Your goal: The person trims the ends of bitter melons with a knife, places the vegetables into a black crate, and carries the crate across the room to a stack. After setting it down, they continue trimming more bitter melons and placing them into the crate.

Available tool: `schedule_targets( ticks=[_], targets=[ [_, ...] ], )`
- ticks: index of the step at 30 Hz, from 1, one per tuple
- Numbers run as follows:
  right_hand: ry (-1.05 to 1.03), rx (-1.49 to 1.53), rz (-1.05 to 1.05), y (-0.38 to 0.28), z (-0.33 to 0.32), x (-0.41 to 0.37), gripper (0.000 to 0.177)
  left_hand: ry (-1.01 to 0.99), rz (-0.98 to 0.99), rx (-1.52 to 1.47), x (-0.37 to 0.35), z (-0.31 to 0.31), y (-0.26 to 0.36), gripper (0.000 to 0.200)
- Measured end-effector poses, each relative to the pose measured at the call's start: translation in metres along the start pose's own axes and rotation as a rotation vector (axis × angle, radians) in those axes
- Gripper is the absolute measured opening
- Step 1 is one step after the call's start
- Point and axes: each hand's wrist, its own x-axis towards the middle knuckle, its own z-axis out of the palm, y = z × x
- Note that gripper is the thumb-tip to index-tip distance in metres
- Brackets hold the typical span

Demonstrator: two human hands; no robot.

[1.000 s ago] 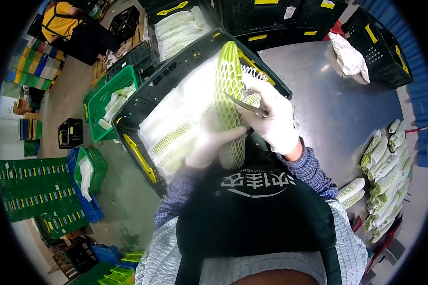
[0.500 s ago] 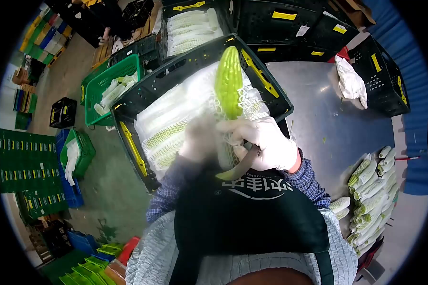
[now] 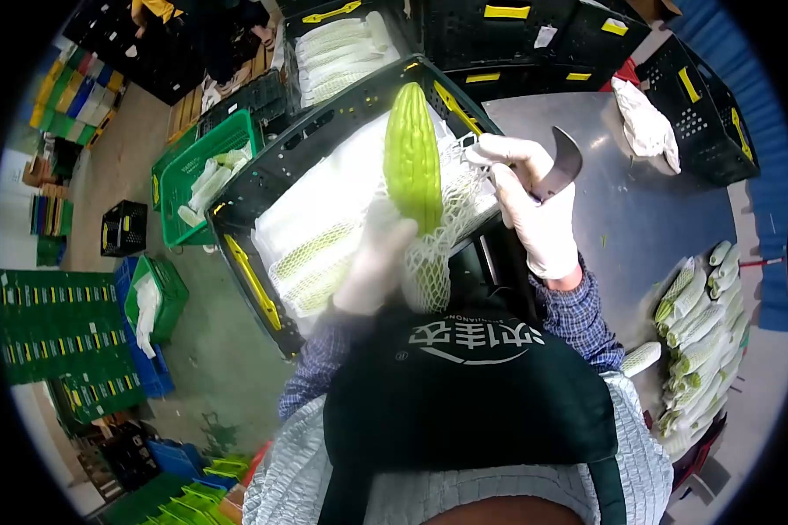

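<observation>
A long ridged green gourd (image 3: 413,157) stands nearly upright over the dark crate (image 3: 263,289), its lower end inside a white foam net (image 3: 429,271). My left hand (image 3: 376,262), gloved and blurred, is closed around the gourd's netted lower part. To the right, my gloved right hand (image 3: 538,206) pinches the net's stretched edge between thumb and finger. A short curved blade (image 3: 562,164) sticks out from that same hand; its handle is hidden. Netted gourds (image 3: 315,262) and white sheets lie in the crate.
Netted gourds (image 3: 700,341) are piled on the metal table (image 3: 622,236) at right. A white cloth (image 3: 643,127) lies near black crates (image 3: 705,114). A green basket (image 3: 171,197) is at left, and another crate of netted gourds (image 3: 346,57) stands behind. Part of a person (image 3: 223,31) shows upper left.
My right hand has moved right and up, drawing the net's edge outward from the gourd. The blade now points up instead of down-left. My left hand stays low beside the gourd.
</observation>
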Motion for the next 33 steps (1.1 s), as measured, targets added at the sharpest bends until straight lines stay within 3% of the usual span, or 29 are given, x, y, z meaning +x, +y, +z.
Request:
schedule_targets(
  ticks=[2,4,7,11,14,17,26,29,33],
  targets=[
    [0.042,0.037,-0.136,0.005,0.006,0.005,0.030,0.005,-0.023,0.019,-0.006,0.000,0.001,0.053],
    [0.038,-0.072,-0.216,-0.003,0.009,0.005,0.037,-0.005,-0.073,0.028,-0.009,0.000,0.001,0.055],
    [0.067,-0.368,-0.543,-0.013,0.011,0.005,0.043,-0.013,-0.063,0.036,-0.009,0.001,0.002,0.055],
    [0.023,-0.469,-0.680,-0.018,0.009,0.008,0.037,-0.016,-0.028,0.043,-0.006,0.003,-0.001,0.055],
    [0.046,-0.481,-0.629,-0.018,0.010,0.005,0.035,-0.022,0.006,0.049,0.002,0.010,-0.004,0.055],
    [0.083,-0.563,-0.701,-0.014,0.011,0.008,0.044,-0.031,0.038,0.058,0.010,0.018,-0.008,0.055],
    [0.098,-0.733,-0.696,-0.031,0.010,0.003,0.037,0.001,0.068,0.081,0.008,0.023,-0.021,0.055],
    [0.030,-0.714,-0.653,-0.034,0.006,0.001,0.039,0.005,0.058,0.080,0.007,0.021,-0.022,0.056],
    [0.121,-0.540,-0.796,-0.005,0.008,0.008,0.049,0.011,0.068,0.089,0.010,0.020,-0.021,0.056]
  ],
)
